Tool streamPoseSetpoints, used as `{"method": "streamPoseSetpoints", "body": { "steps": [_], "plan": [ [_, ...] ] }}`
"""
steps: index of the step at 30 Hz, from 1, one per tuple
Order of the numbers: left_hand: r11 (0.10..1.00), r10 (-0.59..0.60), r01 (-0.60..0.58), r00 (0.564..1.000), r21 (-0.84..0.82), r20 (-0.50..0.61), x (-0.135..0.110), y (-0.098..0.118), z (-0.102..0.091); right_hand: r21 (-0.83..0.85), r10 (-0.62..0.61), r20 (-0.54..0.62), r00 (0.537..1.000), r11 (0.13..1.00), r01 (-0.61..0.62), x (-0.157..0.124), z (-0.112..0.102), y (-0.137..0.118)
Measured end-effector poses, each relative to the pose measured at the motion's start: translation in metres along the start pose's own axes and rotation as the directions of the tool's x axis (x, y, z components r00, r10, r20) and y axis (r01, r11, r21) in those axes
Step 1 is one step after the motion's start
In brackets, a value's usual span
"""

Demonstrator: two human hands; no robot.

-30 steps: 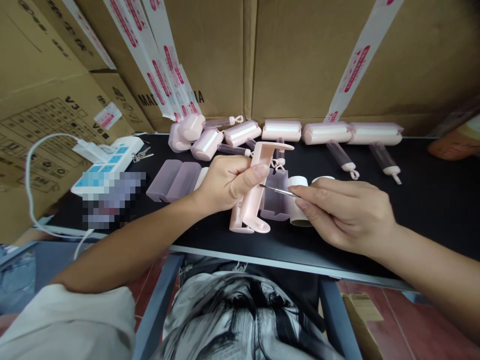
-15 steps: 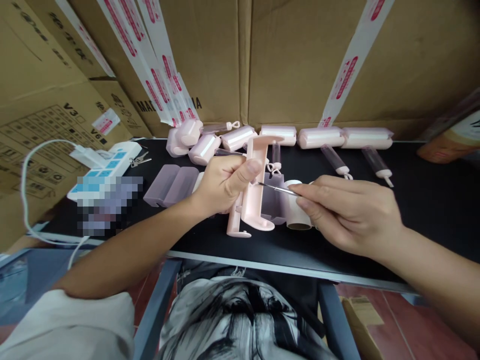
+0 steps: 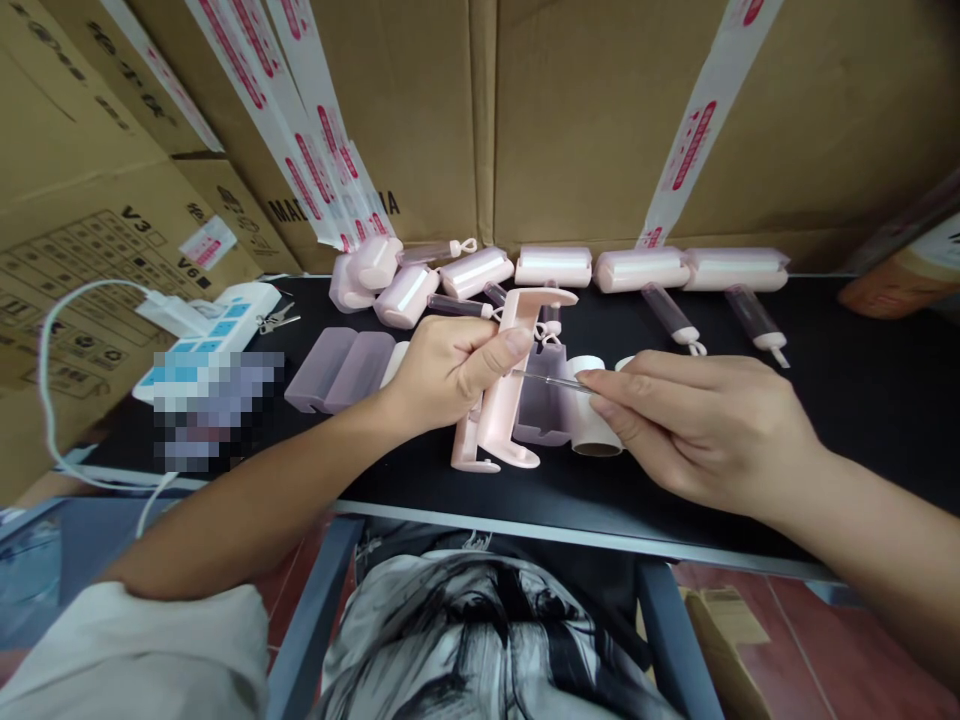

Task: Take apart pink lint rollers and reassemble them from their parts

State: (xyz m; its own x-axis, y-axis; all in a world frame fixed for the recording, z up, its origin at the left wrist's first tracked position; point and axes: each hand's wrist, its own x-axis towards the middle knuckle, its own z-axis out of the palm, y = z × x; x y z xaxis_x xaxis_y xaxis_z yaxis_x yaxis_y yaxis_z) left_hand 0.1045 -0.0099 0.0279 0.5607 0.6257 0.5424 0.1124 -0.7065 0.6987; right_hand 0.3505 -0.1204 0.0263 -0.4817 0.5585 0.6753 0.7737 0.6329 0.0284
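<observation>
My left hand (image 3: 457,370) is closed on a pale pink lint-roller frame (image 3: 504,405), an open curved plastic shell with end arms, its thumb pressed on the upper half. My right hand (image 3: 690,430) pinches a slim metal tool (image 3: 553,380) with a thin shaft. Its tip reaches the frame beside my left thumb; my grip hides the other end. Below the held frame lies another pink frame (image 3: 466,445). Just right of them are a translucent purple cover (image 3: 544,415) and a white paper roll (image 3: 595,430), partly beside my right fingers.
Several pink lint rollers (image 3: 555,267) line the back by a cardboard box (image 3: 585,120). Two purple covers (image 3: 360,365) lie left of my left hand. Farther left are keys (image 3: 279,318) and a white-and-blue power strip (image 3: 217,325) with a cable. An orange bottle (image 3: 900,285) stands far right.
The held frame has lowered slightly and its upper end tilts more to the right. The tool in my right hand lies flatter, its tip still at the frame.
</observation>
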Motion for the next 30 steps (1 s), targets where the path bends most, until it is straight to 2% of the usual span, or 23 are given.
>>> {"method": "streamPoseSetpoints", "body": {
  "steps": [5,13,20,26,30],
  "plan": [
    [0.992,-0.081,0.082,0.997,-0.092,0.009,0.001,0.002,0.001,0.015,-0.005,-0.047,0.999,1.0,0.006,0.001,0.005,-0.001],
    [0.972,-0.118,0.12,0.993,-0.201,0.023,0.001,0.0,0.004,0.083,-0.014,-0.106,0.994,0.996,0.023,0.0,0.016,-0.001],
    [0.968,-0.157,0.164,0.986,-0.189,0.054,0.004,-0.009,0.001,0.03,0.017,-0.092,0.996,0.999,-0.015,0.002,0.014,-0.002],
    [0.98,-0.123,0.143,0.982,-0.14,0.144,0.002,-0.01,-0.006,0.026,0.044,-0.076,0.996,0.999,-0.042,-0.002,0.01,0.004],
    [0.986,-0.092,0.132,0.94,-0.101,0.328,0.0,-0.003,-0.02,0.064,0.056,-0.054,0.997,0.997,-0.053,-0.004,0.008,0.006]
  ]
}}
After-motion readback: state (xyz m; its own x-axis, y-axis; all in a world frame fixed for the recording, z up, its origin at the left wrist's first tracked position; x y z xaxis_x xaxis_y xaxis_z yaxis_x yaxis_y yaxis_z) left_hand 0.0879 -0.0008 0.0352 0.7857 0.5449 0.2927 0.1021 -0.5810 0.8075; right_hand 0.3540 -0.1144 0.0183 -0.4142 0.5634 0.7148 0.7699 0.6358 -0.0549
